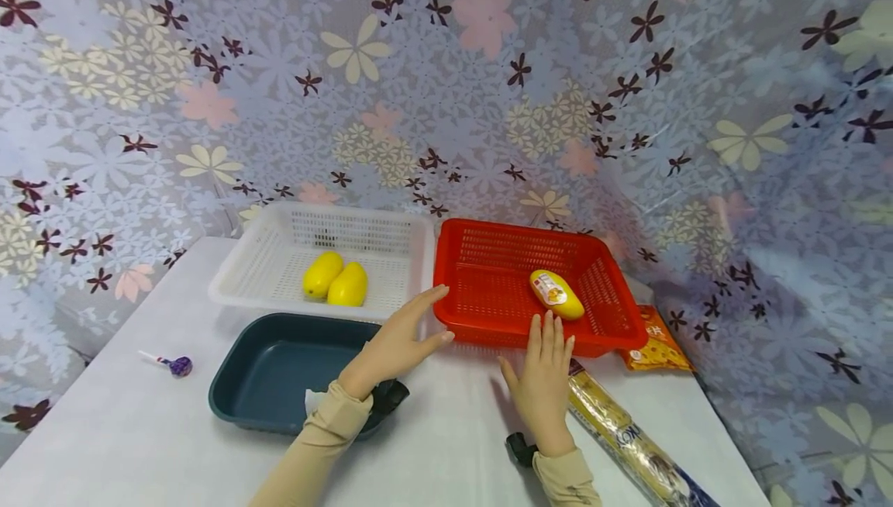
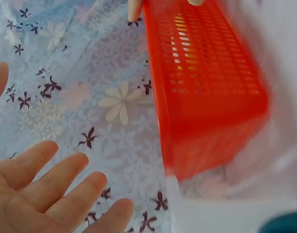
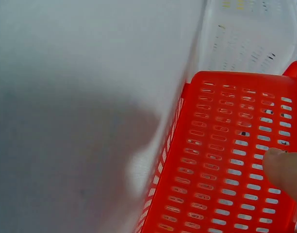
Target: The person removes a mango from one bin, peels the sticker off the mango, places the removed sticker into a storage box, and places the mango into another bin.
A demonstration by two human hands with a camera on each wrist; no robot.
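Observation:
A red plastic basket (image 1: 481, 290) with slotted walls holds one yellow mango (image 1: 558, 294) bearing a white label. My left hand (image 1: 396, 346) is by the basket's front left corner, its fingers extended and apart from one another in the left wrist view. At the front rim is my right hand (image 1: 544, 383), fingers straight and pointing toward the mango. The right thumb (image 3: 284, 167) overlaps the slotted wall in the right wrist view. Neither hand grips anything.
Left of the red basket stands a white basket (image 1: 244, 278) with two yellow mangoes (image 1: 335, 278). A dark teal tray (image 1: 279, 375) sits below the left forearm. A purple lollipop (image 1: 180, 367) lies left; a long gold packet (image 1: 621, 429) and an orange snack bag (image 1: 659, 344) lie right.

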